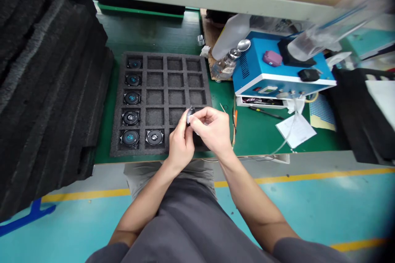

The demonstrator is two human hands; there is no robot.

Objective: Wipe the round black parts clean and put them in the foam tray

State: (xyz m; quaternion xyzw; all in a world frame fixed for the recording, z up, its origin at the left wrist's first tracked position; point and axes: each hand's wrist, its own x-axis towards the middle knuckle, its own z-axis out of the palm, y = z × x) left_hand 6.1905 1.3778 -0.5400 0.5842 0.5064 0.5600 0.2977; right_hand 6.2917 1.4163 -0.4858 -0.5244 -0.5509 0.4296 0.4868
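My left hand [181,144] grips a small dark watch case [188,116] by its edge, tilted so that its face hardly shows. The fingertips of my right hand [212,128] are pinched against it, with a bit of something whitish between them that I cannot make out. Both hands are above the lower right of a black foam tray [156,104]. Round watch cases [131,117] lie in the tray's leftmost column, and one more watch case [154,137] sits in the second column of the front row.
Black foam sheets [61,78] are stacked high at the left. Right of the tray stand a glass bottle [224,65], a white plastic bottle [231,35] and a blue machine [262,70]. A white paper [296,130] and a black pen [266,112] lie on the green table.
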